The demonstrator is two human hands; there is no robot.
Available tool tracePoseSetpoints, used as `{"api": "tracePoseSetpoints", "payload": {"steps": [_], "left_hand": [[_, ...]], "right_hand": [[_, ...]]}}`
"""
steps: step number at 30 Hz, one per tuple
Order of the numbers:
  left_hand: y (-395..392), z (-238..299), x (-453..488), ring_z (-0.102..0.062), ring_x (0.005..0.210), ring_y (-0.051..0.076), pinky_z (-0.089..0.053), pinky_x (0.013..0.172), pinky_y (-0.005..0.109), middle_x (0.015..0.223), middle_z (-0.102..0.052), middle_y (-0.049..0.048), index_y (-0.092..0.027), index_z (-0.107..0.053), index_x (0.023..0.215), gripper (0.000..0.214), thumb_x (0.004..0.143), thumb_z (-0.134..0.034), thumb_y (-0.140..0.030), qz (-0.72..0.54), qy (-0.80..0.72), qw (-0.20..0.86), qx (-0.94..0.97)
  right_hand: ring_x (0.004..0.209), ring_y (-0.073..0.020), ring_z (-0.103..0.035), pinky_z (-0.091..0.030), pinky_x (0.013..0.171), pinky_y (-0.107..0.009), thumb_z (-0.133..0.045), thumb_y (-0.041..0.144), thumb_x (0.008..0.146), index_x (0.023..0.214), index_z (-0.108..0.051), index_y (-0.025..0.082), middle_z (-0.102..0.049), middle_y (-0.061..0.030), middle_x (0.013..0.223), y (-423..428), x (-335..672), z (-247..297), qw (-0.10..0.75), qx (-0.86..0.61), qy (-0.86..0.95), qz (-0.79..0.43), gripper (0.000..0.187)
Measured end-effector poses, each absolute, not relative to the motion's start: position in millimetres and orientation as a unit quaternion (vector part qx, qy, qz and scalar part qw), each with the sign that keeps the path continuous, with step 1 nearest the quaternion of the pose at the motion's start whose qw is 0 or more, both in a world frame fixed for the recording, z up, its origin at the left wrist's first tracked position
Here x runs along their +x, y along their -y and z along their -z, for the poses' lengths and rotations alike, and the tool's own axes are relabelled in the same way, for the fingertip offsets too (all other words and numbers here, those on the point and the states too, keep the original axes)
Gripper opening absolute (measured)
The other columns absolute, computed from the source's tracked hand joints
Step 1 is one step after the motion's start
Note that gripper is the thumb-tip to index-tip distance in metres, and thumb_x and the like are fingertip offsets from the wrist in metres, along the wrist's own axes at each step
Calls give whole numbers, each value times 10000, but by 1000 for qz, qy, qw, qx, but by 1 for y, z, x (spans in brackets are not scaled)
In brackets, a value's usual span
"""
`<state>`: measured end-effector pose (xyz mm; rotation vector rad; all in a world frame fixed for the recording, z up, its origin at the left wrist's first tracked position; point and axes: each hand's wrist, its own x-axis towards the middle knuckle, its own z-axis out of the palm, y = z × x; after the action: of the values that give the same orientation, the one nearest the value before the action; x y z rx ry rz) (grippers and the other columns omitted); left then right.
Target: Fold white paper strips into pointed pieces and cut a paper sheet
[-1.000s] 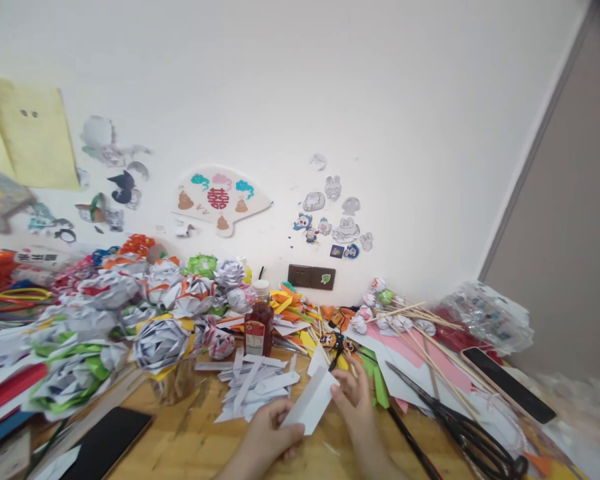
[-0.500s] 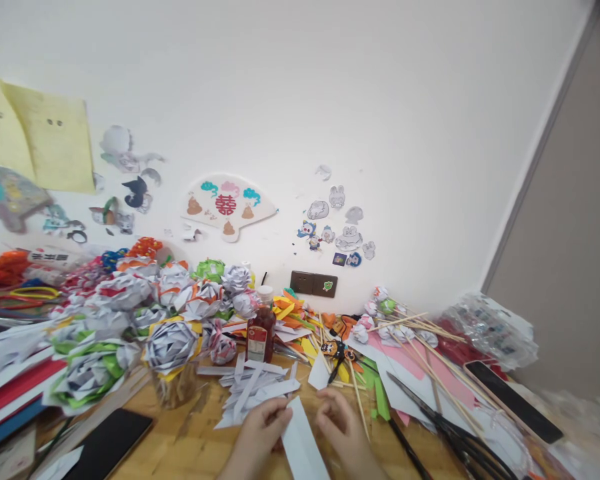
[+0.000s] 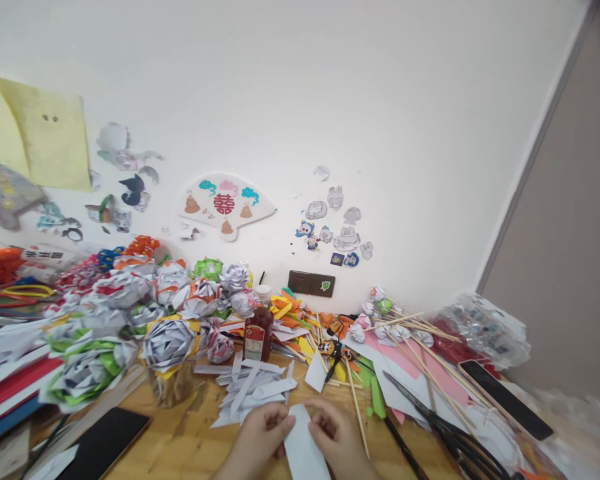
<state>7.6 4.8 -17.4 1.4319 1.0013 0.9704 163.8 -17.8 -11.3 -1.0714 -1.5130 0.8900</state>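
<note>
At the bottom edge of the head view, both my hands hold a narrow white paper strip (image 3: pixel 304 452) over the wooden table (image 3: pixel 180 440). My left hand (image 3: pixel 260 433) pinches the strip's left edge with curled fingers. My right hand (image 3: pixel 336 437) grips its right edge, fingers bent. Just beyond the hands lies a pile of folded white paper strips (image 3: pixel 253 390). A small brown bottle with a white cap (image 3: pixel 258 327) stands behind that pile.
Several paper flowers (image 3: pixel 130 313) crowd the left. A black phone (image 3: pixel 105 443) lies at lower left. Black scissors (image 3: pixel 450 427), wooden skewers (image 3: pixel 420 333), coloured paper and another phone (image 3: pixel 505 399) fill the right. The wall (image 3: pixel 330 100) carries stickers and a socket (image 3: pixel 311 283).
The white strip has come down from a raised, tilted position to lie low between my hands, pointing away from me. Both hands have drawn closer together. The view has shifted slightly.
</note>
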Motion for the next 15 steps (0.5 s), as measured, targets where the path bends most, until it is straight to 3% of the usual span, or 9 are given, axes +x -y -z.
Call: {"api": "tracePoseSetpoints", "payload": {"steps": [7, 15], "left_hand": [[-5, 14, 7, -402, 380, 98, -290, 405, 222, 430, -424, -58, -179, -459, 528, 489, 553, -528, -662, -391, -414, 558, 604], [-6, 17, 7, -395, 380, 94, -289, 404, 219, 424, -410, -62, -182, -452, 526, 524, 522, -512, -703, -384, -412, 558, 610]], "right_hand": [[796, -234, -613, -463, 733, -368, -543, 262, 729, 842, -688, 228, -689, -78, 847, 22, 165, 3, 507, -424, 677, -324, 187], [696, -206, -627, -483, 661, -325, -512, 154, 708, 766, -702, 235, -697, -52, 734, 22, 166, 1, 505, -421, 694, -294, 215]]}}
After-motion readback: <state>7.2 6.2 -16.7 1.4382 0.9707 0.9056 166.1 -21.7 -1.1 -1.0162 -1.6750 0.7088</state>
